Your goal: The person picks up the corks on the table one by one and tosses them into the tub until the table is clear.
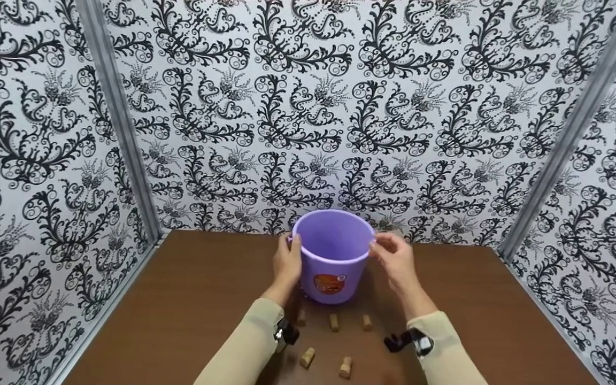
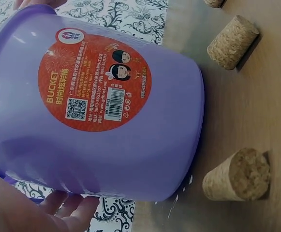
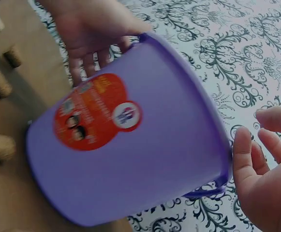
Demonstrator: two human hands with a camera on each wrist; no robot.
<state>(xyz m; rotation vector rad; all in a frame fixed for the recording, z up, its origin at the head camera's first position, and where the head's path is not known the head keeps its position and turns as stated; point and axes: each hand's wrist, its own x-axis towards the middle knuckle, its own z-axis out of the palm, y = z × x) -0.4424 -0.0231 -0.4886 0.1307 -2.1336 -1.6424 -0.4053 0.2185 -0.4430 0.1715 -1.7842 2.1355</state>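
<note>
A purple plastic bucket (image 1: 335,278), with a red and orange sticker (image 2: 94,82) on its front, is upright close over the back of the table, its wide mouth showing. My left hand (image 1: 288,262) holds its left side, thumb up at the rim and fingers along the wall behind. At the right rim is my right hand (image 1: 396,262), its fingers loosely bent and spread in the right wrist view, with one fingertip right at the rim. A handle end (image 3: 205,192) shows below that rim. Cork stoppers (image 1: 334,322) lie in front of the bucket.
Several corks form two loose rows on the brown wooden table (image 1: 206,289), the nearer row including a cork (image 1: 345,367) between my forearms. Patterned black-and-white walls (image 1: 308,107) with grey corner posts (image 1: 126,123) enclose the table's back and sides.
</note>
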